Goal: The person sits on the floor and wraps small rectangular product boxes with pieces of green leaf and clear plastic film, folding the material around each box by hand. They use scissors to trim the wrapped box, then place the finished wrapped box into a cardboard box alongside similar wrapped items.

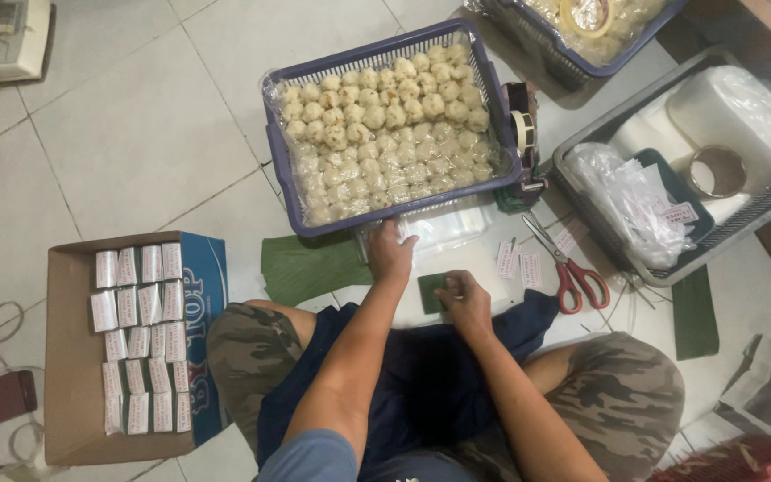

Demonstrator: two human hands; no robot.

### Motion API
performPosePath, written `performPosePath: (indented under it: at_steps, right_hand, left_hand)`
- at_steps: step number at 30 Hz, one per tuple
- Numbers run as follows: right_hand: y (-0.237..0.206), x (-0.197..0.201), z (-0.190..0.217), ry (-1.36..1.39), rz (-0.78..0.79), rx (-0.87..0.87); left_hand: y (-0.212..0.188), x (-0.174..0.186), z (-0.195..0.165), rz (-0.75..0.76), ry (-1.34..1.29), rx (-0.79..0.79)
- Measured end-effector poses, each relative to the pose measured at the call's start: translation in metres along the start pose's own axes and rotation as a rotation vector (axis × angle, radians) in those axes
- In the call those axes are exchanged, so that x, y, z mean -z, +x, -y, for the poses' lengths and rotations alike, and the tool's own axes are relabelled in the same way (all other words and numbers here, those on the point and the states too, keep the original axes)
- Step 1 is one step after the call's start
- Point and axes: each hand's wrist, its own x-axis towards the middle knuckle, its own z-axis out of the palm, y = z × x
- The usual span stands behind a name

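A small folded green leaf piece (431, 292) lies on the tiled floor under the right hand (466, 299), fingers pinching it. Just left, the left hand (391, 253) rests open-fingered by the purple basket (280, 143) of pale dumplings.

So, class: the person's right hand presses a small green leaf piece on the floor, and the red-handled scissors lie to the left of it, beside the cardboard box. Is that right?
Not quite. The head view shows the right hand on the green leaf piece, but the red-handled scissors lie to its right, near the grey tray, not beside the cardboard box.
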Motion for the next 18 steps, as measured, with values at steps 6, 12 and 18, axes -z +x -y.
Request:
performPosePath:
  at_steps: [6,12,18]
  right_hand:
    - [0.004,0.002,-0.007,0.121,0.021,-0.014]
    - [0.002,0.031,0.018,0.653,0.040,-0.063]
    - [-0.040,0.055,0.107,0.777,0.252,-0.080]
  left_hand:
    - [-0.012,0.021,0.023,-0.065,-0.060,-0.174]
    - [-0.019,0.087,0.056,0.017,-1.104,-0.053]
    - [-0.061,0.128,0.038,0.095,-1.184,-0.015]
